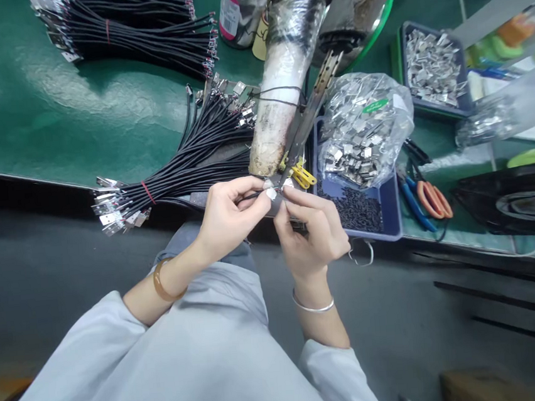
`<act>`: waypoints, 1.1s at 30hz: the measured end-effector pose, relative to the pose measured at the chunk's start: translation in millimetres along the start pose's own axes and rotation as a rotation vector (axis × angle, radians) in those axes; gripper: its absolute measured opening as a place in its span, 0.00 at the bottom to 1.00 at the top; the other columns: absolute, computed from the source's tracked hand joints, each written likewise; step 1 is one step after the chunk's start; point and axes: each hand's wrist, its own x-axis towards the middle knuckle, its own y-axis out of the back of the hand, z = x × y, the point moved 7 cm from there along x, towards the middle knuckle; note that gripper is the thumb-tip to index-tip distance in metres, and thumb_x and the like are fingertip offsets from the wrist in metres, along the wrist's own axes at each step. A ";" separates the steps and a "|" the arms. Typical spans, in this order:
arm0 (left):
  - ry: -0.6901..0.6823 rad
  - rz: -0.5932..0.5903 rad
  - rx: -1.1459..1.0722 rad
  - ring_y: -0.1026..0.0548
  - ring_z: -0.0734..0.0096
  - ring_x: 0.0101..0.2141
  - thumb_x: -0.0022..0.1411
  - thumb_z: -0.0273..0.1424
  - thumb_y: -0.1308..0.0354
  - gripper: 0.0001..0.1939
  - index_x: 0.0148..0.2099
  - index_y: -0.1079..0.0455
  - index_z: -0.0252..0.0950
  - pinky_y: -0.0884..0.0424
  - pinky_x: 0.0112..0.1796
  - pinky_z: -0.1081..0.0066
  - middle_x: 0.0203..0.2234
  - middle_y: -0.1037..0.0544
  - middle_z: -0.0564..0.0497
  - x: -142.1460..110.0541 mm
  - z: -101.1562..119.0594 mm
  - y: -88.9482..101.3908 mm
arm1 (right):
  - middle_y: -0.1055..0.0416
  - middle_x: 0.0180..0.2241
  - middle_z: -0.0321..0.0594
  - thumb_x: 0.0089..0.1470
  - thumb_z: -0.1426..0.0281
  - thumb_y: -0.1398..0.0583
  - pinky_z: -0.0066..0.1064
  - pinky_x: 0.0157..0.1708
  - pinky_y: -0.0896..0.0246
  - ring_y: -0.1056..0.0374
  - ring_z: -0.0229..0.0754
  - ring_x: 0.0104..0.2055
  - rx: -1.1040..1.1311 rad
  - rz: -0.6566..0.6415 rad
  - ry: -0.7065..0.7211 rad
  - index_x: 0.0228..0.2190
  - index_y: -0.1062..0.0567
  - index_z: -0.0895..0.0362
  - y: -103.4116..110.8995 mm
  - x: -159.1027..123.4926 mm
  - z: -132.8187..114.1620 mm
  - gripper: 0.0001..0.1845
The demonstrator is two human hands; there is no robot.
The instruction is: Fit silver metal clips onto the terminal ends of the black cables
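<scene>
My left hand [232, 215] is closed in a pinch on the end of a thin black cable [250, 196]. Close by on the right, my right hand [311, 224] is also pinched, its fingertips almost meeting the left ones at the cable's end. What sits between the right fingers is too small to make out. White coverings show on some fingertips. Just above the fingers, the lower end of a perforated metal bar [309, 111] points down beside a wrapped white tube [275, 111]. Yellow clip-like pieces [301, 173] lie behind the right fingers. A red-banded bundle of black cables [171, 178] with metal plugs lies left.
A blue tray [392, 213] holds small black pieces and a plastic bag [366, 121] of metal connector shells. Another tray [459, 59] of metal shells, blue-handled pliers [416, 202] and orange-handled scissors [434, 199] are at right. More cable bundles [138, 33] and a jar [242, 10] stand behind.
</scene>
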 end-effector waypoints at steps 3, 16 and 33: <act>-0.003 -0.004 0.002 0.42 0.81 0.21 0.55 0.35 0.35 0.10 0.29 0.22 0.31 0.45 0.22 0.77 0.18 0.32 0.54 -0.2 2.0 0.7 | 0.17 0.37 0.37 0.56 0.78 0.35 0.27 0.35 0.23 0.20 0.37 0.35 0.008 -0.008 0.007 0.32 0.26 0.51 -0.4 0.9 -0.7 0.10; 0.029 -0.032 -0.029 0.44 0.82 0.20 0.52 0.32 0.38 0.08 0.28 0.22 0.31 0.48 0.21 0.78 0.17 0.33 0.55 -1.1 -0.4 -1.7 | 0.16 0.37 0.37 0.56 0.78 0.35 0.27 0.33 0.23 0.20 0.38 0.33 0.041 -0.016 0.024 0.31 0.26 0.50 0.9 -2.2 0.1 0.09; -0.034 -0.013 -0.007 0.23 0.73 0.27 0.54 0.29 0.37 0.07 0.31 0.18 0.33 0.27 0.28 0.78 0.26 0.18 0.49 -2.7 4.9 0.8 | 0.17 0.40 0.41 0.57 0.73 0.36 0.30 0.34 0.22 0.20 0.42 0.40 0.330 -0.210 -0.490 0.30 0.24 0.54 -4.8 3.5 24.7 0.04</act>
